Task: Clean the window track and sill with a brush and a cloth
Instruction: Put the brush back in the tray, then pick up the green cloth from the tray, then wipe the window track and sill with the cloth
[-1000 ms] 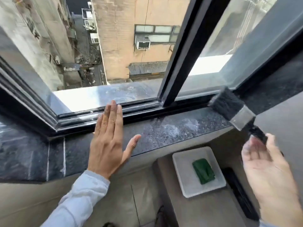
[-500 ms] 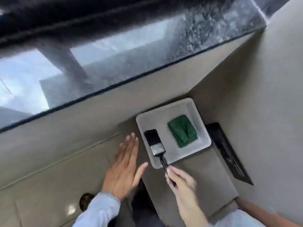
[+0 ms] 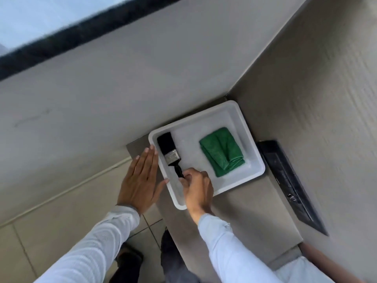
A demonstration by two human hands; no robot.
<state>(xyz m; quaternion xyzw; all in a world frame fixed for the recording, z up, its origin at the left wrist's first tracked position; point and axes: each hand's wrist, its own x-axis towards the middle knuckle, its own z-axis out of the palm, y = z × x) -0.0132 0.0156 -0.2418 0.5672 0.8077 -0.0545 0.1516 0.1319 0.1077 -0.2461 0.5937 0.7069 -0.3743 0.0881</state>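
Landmark: white rectangular plastic tray [image 3: 240, 123], sitting on a low grey ledge [image 3: 240, 209] in the corner under the window.

Nearest the camera: two pale-blue sleeves, both hands down at the tray.

Right hand [image 3: 199, 188] reaches over the tray's near edge, fingers curled round the end of the handle of the black-bristled paintbrush with metal ferrule [image 3: 170, 153]. The brush lies flat inside the tray along its left side, bristles pointing to the far edge. It looks to be resting on the tray floor with the grip not released.

Left hand [image 3: 140, 180] is just outside the tray's left rim: flat, fingers straight and together, holding nothing. The thumb tip touches or nearly touches the rim; can't tell which.

Folded green microfibre cloth [image 3: 223, 152] lies in the right half of the tray, apart from the brush, no hand on it.

Right of the tray: dark narrow slot with metal fittings [image 3: 289, 184] in the ledge.

Far from the tray, top left: only the dark stone sill edge [image 3: 67, 35] shows, blurred. The window track is out of view.

Status, my read: brush going down in the tray, so the brushing pass is probably finished or paused. Cloth is folded and untouched, so the wipe of track and sill looks still to do. Can't verify how clean the sill or track are. Next is likely letting go of the brush and picking up the cloth.
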